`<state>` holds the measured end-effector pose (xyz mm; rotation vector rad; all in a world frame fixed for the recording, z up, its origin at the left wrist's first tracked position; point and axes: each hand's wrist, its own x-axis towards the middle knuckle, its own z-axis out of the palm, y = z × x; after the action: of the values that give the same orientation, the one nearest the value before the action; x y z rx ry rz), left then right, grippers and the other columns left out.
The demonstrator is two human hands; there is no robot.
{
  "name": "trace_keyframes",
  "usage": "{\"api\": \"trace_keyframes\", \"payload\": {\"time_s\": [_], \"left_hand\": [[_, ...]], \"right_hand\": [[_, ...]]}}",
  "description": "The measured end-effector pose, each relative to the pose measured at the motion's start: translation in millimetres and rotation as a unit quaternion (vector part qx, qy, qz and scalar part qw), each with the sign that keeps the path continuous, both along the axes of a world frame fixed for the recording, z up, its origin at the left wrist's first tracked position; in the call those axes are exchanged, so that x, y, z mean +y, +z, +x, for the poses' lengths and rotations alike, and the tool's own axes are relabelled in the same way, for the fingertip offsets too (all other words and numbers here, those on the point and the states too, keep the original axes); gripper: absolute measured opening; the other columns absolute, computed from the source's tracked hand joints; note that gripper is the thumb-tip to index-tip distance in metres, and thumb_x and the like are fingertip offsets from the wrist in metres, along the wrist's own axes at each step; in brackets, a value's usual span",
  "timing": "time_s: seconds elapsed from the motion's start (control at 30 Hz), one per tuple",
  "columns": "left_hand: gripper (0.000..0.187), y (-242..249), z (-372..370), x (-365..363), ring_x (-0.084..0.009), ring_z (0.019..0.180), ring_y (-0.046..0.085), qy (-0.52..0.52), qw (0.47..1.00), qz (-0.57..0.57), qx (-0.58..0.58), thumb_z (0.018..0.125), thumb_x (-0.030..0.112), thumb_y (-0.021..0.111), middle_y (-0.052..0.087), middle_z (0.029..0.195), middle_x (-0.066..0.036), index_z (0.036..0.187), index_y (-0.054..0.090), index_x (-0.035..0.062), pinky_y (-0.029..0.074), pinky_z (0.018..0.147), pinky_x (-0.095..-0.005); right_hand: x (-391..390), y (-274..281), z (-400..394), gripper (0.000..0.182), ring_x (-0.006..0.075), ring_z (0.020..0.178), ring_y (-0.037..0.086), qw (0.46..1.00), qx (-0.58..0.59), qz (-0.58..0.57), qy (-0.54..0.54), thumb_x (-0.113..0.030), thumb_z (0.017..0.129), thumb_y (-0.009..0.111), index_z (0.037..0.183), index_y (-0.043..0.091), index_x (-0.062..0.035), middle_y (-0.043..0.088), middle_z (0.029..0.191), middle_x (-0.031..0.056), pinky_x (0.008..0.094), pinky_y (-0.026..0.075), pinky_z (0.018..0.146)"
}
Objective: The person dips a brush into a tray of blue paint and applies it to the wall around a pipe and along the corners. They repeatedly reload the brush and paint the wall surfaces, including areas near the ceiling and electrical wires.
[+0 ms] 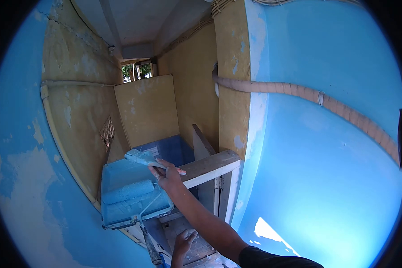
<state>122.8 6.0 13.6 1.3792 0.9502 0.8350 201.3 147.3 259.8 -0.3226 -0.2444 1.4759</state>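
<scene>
My right hand (pixel 167 173) is closed round the handle of a paintbrush (pixel 140 157), whose bristles are coated in light blue paint. The brush is above the far right part of a paint tray (pixel 106 176) with blue paint in it. A paint roller (pixel 127 192) lies in the tray, its handle (pixel 149 245) hanging down over the near edge. Lower down, my left hand (pixel 184 241) has its fingers curled in, to the right of the roller handle. Whether anything is inside those fingers I cannot make out.
A wooden ledge with a white side (pixel 212 167) runs right of the tray. Blue walls (pixel 317 147) stand on both sides, the left one patchy. A wrapped pipe (pixel 290 88) crosses the right wall. Yellowish peeling walls (pixel 147 107) lie beyond, with a blue container (pixel 183 149) below.
</scene>
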Motion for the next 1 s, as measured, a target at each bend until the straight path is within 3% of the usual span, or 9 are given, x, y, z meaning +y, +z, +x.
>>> {"api": "trace_keyframes", "payload": {"time_s": [0.13,0.27,0.33,0.53,0.6,0.77,0.83,0.93,1.0], "left_hand": [[0.037,11.5,37.9,0.2,-0.0310,0.107,0.065,-0.004,0.986,0.141,0.087,0.092,0.023,0.066,0.068,0.112,-0.019,0.119,0.063,-0.0010,0.050,0.092,-0.0379],[0.040,10.5,74.2,0.5,-0.0328,0.116,0.060,-0.020,0.980,0.200,0.007,0.087,0.027,0.069,0.063,0.124,-0.018,0.117,0.064,0.0018,0.047,0.096,-0.0393],[0.041,12.1,75.4,0.5,-0.0328,0.117,0.059,-0.001,0.979,0.203,-0.022,0.085,0.028,0.071,0.062,0.126,-0.018,0.115,0.064,0.0023,0.047,0.096,-0.0394],[0.040,45.7,112.2,30.7,-0.0338,0.116,0.059,0.079,0.935,0.334,0.093,0.083,0.028,0.071,0.061,0.125,-0.017,0.114,0.064,0.0025,0.047,0.096,-0.0401],[0.040,48.6,115.5,34.4,-0.0342,0.115,0.059,0.100,0.913,0.372,0.131,0.083,0.027,0.071,0.061,0.125,-0.017,0.113,0.065,0.0025,0.048,0.095,-0.0403],[0.039,117.3,165.9,87.6,-0.0350,0.114,0.059,0.154,0.841,0.468,0.223,0.082,0.027,0.071,0.061,0.125,-0.017,0.112,0.065,0.0027,0.048,0.095,-0.0408],[0.033,128.8,177.0,96.4,-0.0363,0.106,0.060,0.299,0.793,0.500,0.179,0.082,0.023,0.068,0.063,0.115,-0.018,0.109,0.066,0.0036,0.050,0.090,-0.0424],[0.028,143.7,173.6,100.9,-0.0362,0.101,0.061,0.346,0.778,0.445,0.277,0.084,0.022,0.066,0.064,0.111,-0.017,0.106,0.066,0.0038,0.051,0.084,-0.0423],[0.027,158.9,174.7,104.5,-0.0364,0.101,0.061,0.362,0.771,0.451,0.268,0.084,0.022,0.066,0.064,0.109,-0.017,0.105,0.066,0.0036,0.050,0.084,-0.0437]], "right_hand": [[-3.1,5.6,-2.6,0.017,0.0350,0.106,0.061,0.999,0.042,0.001,0.018,-0.002,0.093,0.054,0.107,0.055,0.0081,0.056,0.115,0.0212,0.0438,0.056,0.095],[-8.0,15.9,-0.1,0.016,0.0344,0.107,0.061,0.999,0.013,0.020,0.026,0.000,0.092,0.056,0.105,0.055,0.0081,0.056,0.114,0.0211,0.0434,0.057,0.095],[-2.5,19.9,2.9,0.017,0.0341,0.108,0.061,0.997,0.063,0.017,0.036,0.001,0.090,0.059,0.104,0.054,0.0079,0.056,0.114,0.0217,0.0426,0.058,0.095],[2.3,28.7,30.7,0.023,0.0340,0.107,0.062,0.979,0.182,-0.015,0.090,0.004,0.087,0.065,0.105,0.053,0.0078,0.058,0.112,0.0217,0.0429,0.058,0.095],[-10.9,42.0,56.0,0.023,0.0339,0.106,0.062,0.974,0.205,-0.021,0.091,0.004,0.086,0.066,0.105,0.054,0.0082,0.058,0.111,0.0216,0.0426,0.058,0.094],[-48.4,72.1,140.3,0.024,0.0332,0.105,0.063,0.968,0.247,0.040,0.038,0.004,0.084,0.069,0.103,0.056,0.0087,0.060,0.110,0.0208,0.0418,0.058,0.094],[-67.6,81.4,179.2,0.024,0.0311,0.106,0.063,0.971,0.227,0.075,0.005,0.003,0.083,0.069,0.104,0.056,0.0077,0.062,0.110,0.0195,0.0420,0.056,0.097],[-103.2,89.6,233.1,0.024,0.0301,0.109,0.062,0.974,0.203,0.091,-0.052,0.002,0.084,0.069,0.105,0.057,0.0059,0.063,0.112,0.0191,0.0407,0.055,0.099],[-128.4,88.8,265.0,0.024,0.0298,0.110,0.062,0.974,0.200,0.085,-0.069,0.002,0.084,0.069,0.105,0.057,0.0051,0.062,0.112,0.0185,0.0411,0.055,0.098]]}}
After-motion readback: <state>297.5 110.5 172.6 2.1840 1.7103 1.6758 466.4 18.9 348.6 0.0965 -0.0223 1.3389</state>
